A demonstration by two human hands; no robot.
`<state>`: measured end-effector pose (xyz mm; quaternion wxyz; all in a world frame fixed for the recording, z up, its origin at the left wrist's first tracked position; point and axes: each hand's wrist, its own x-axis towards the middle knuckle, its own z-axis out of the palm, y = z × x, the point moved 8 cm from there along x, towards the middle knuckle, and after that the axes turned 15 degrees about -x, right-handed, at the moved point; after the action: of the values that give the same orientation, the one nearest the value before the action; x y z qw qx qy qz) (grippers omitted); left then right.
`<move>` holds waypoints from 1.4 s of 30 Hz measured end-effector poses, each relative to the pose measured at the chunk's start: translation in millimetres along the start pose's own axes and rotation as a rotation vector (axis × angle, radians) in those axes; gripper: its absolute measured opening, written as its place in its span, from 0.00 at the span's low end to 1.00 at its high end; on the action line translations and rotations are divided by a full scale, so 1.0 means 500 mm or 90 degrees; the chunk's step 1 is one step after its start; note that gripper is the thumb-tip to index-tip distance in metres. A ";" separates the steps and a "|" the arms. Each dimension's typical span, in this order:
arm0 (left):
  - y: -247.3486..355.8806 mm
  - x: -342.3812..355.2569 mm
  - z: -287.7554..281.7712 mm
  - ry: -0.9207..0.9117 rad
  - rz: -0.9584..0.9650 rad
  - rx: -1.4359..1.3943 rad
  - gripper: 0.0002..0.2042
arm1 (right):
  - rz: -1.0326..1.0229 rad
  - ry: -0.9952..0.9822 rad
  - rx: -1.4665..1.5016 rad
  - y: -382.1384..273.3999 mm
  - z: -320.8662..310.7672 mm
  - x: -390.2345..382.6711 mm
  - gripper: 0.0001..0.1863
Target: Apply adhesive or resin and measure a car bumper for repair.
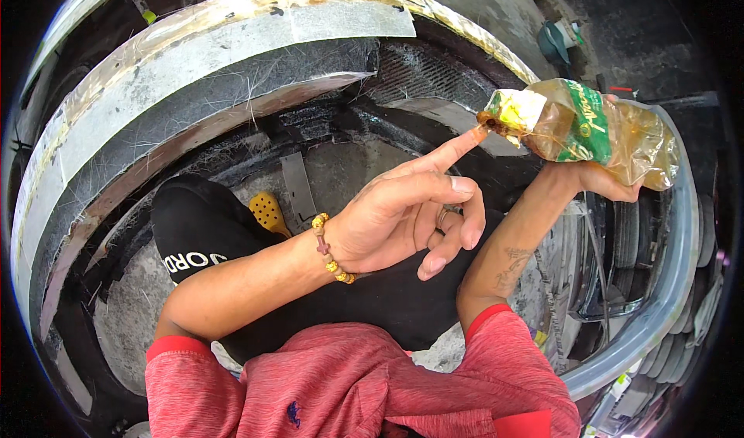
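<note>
Bottle [593, 124] tipped sideways, mouth to the left

Out to the person's right, the right hand [603, 181] is wrapped around the plastic bottle. The left hand [384, 217] is loosely spread, index finger stretched to the brown-stained mouth, other fingers bent. I see a beaded bracelet [326, 249] circling that wrist.

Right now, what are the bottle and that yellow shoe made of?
The bottle looks like thin, glossy plastic: it's see-through, crinkled and glinting. The yellow shoe seems smooth, matte rubber or foam, judging by its neat round holes; I can't tell which.
</note>
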<state>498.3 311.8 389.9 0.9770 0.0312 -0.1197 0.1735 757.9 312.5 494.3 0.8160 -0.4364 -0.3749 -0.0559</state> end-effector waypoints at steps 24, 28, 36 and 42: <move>-0.013 -0.005 -0.018 0.072 -0.005 0.052 0.26 | -0.079 0.135 -0.020 -0.034 -0.076 0.037 0.44; -0.001 0.012 -0.004 0.065 0.028 0.033 0.26 | -0.063 0.042 0.017 -0.025 -0.038 0.026 0.45; 0.020 0.012 0.001 0.044 0.062 0.008 0.27 | -0.043 0.042 -0.014 -0.048 0.020 -0.023 0.48; 0.024 0.015 0.004 0.048 0.091 0.009 0.28 | -0.077 0.082 -0.029 -0.067 0.016 -0.021 0.43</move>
<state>500.8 325.2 394.0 0.9658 0.0227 -0.0833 0.2445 731.8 295.6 512.6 0.8236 -0.4266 -0.3458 -0.1415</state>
